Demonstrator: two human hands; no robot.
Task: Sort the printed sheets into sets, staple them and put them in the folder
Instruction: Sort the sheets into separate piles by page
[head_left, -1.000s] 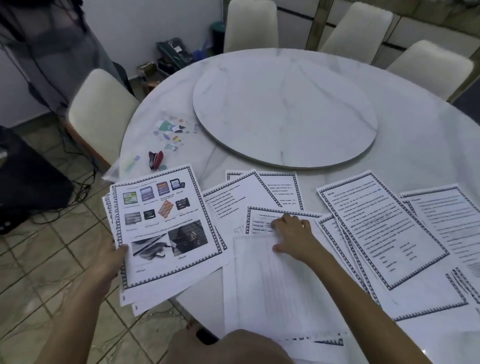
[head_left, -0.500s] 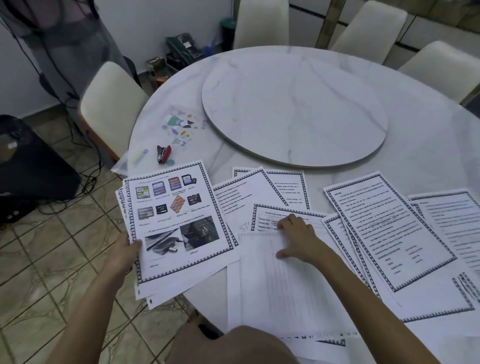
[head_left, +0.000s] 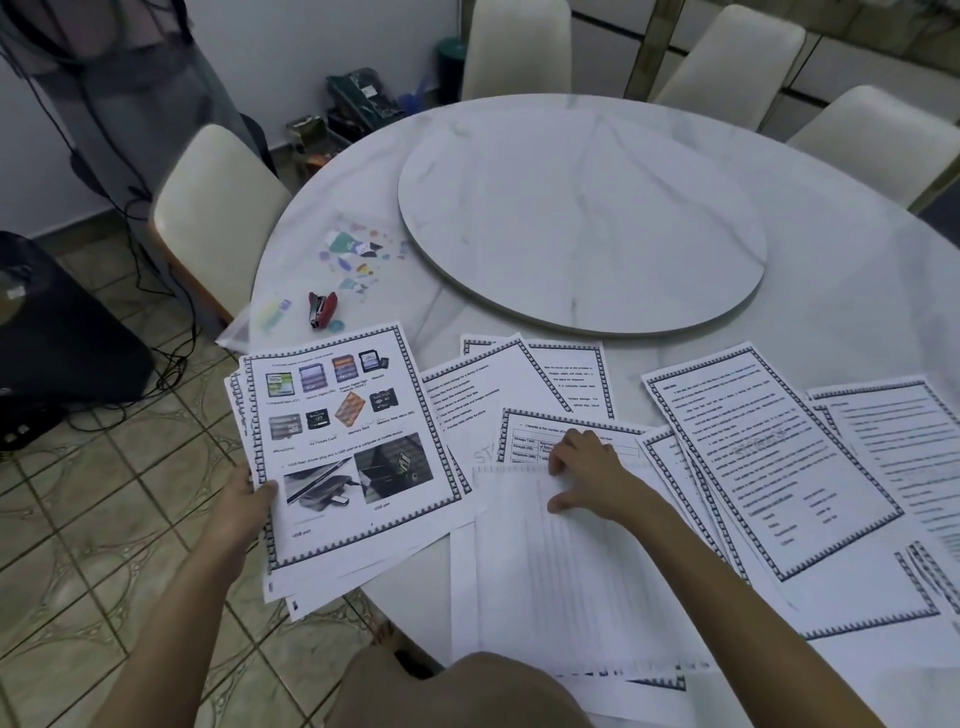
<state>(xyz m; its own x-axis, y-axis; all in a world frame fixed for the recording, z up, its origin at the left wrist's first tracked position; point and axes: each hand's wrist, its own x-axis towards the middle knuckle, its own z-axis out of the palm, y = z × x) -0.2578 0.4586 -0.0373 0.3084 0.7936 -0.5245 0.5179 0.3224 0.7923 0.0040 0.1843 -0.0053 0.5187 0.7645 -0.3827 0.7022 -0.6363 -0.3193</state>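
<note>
Seeing printed sheets (head_left: 769, 467) lying spread across near table (head_left: 857, 312); stapler (head_left: 322, 309) sitting far-left of them, turntable (head_left: 582, 208) lying behind.

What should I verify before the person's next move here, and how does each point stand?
1. Left hand grip on the picture-page stack: ok, thumb over its left edge.
2. Stack edges aligned: not ok, lower sheets fan out.
3. Right hand on a sheet: ok, fingers rest at the blank-side-up sheet's top edge.
4. Red stapler free: ok, lying on the table beyond the stack, untouched.
5. Folder located: cannot tell.
</note>
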